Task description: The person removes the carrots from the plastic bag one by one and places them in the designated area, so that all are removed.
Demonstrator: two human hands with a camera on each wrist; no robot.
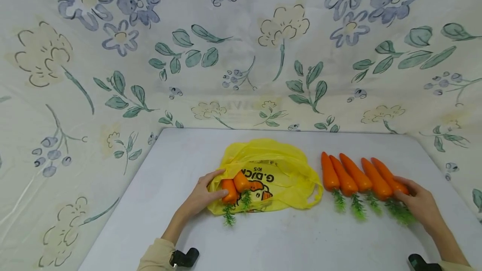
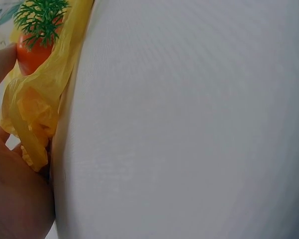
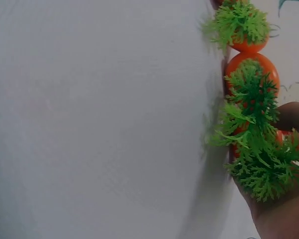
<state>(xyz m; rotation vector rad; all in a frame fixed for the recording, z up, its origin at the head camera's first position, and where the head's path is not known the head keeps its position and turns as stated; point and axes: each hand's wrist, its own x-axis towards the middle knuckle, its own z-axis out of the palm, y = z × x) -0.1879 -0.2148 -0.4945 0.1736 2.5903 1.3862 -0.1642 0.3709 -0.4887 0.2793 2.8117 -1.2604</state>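
On the table lies a yellow plastic bag (image 1: pixel 290 193) with black print. Two orange carrots (image 1: pixel 229 190) with green feathery tops lie at its left end, their tops sticking out toward me. My left hand (image 1: pixel 196 198) holds the bag's left edge, the thumb lying against the nearer carrot; in the left wrist view the bag's crumpled film (image 2: pixel 37 97) bunches beside the palm. To the right of the bag, several carrots lie side by side in a row, tips pointing away. My right hand (image 1: pixel 423 204) grips the thick end of the rightmost carrot (image 1: pixel 384 170), near its leafy top (image 3: pixel 266 172).
The white table (image 1: pixel 282 241) reaches back to a wall hung with flower-patterned sheeting (image 1: pixel 241 70). The other carrots (image 1: pixel 354 172) of the row lie just left of my right hand, their green tops toward the near edge.
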